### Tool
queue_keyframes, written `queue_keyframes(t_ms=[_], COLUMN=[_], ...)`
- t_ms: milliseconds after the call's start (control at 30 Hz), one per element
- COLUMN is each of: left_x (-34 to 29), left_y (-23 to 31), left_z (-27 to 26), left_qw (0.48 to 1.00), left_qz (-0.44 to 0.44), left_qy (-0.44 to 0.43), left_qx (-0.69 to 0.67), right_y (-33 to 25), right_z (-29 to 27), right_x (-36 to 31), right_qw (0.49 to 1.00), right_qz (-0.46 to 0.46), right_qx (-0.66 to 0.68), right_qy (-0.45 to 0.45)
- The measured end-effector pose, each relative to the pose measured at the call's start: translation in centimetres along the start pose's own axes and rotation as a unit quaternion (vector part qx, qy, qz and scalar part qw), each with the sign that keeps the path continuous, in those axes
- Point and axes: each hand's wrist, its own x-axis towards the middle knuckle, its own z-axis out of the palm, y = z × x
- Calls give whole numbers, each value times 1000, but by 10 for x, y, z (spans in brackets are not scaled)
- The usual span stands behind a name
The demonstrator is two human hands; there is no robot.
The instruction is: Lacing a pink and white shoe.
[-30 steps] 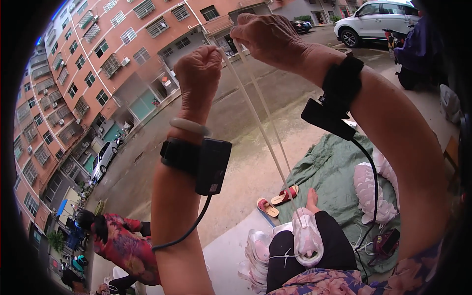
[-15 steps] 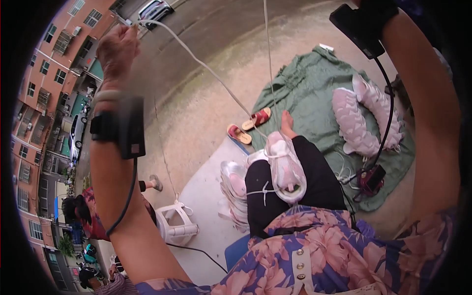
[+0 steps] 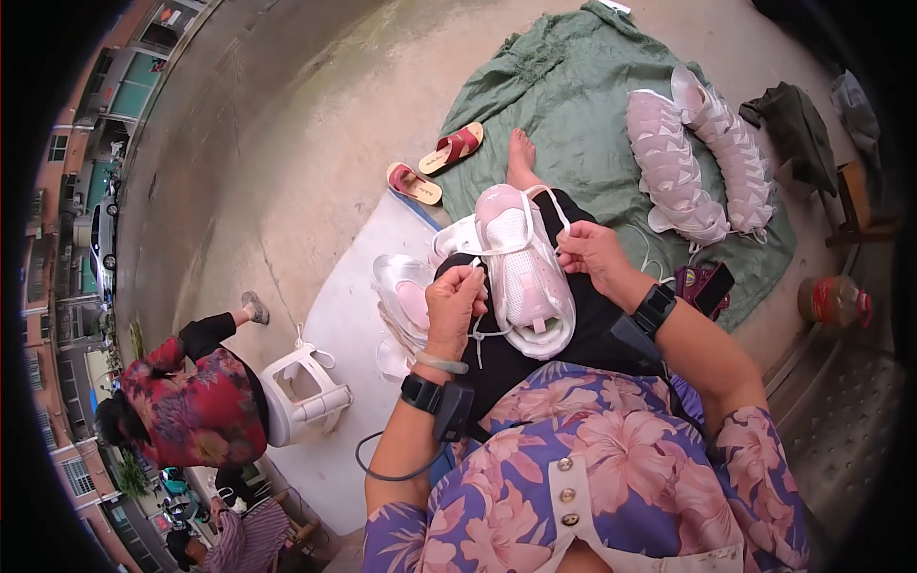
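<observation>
A pink and white shoe upper (image 3: 535, 291) lies lengthwise on my lap, with a white shoelace (image 3: 561, 208) looped across its top. My left hand (image 3: 457, 304) is closed in a pinch on a piece of the lace at the upper's left side. On the other side, my right hand (image 3: 604, 262) pinches a second length of lace beside the upper's edge. A thin white tie (image 3: 479, 346), knotted at the left, runs to the upper near its heel end. More pink and white uppers (image 3: 401, 291) are nested together by my left thigh.
Two long stacks of nested uppers (image 3: 669, 167) lie on the green cloth (image 3: 573, 76). Red sandals (image 3: 451, 148) sit at its left edge. A white plastic stool (image 3: 304, 396) and a person in red (image 3: 205, 401) are at left; a plastic jar (image 3: 833, 301) stands at right.
Both hands have come down from high and wide to close beside the upper. The long lace strands, stretched up before, are now short near the upper. The view has shifted.
</observation>
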Motion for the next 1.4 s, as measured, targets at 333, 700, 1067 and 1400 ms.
queue_keyframes(t_ms=[333, 700, 1067, 1400], left_x=[25, 25, 33, 44], left_y=[-13, -26, -30, -33], left_z=[13, 12, 11, 18], left_qw=[996, 991, 975, 962], left_qz=[8, 105, 175, 202], left_qy=[-35, -1, 22, 61], left_qx=[-78, 78, 132, 176], right_y=[14, 14, 27, 28], right_z=[21, 29, 32, 19], right_x=[13, 13, 21, 23], right_qw=[992, 988, 857, 938], right_qz=[-109, -144, -363, -233], right_qx=[-35, -46, -366, -255], right_qy=[-44, -24, 22, -26])
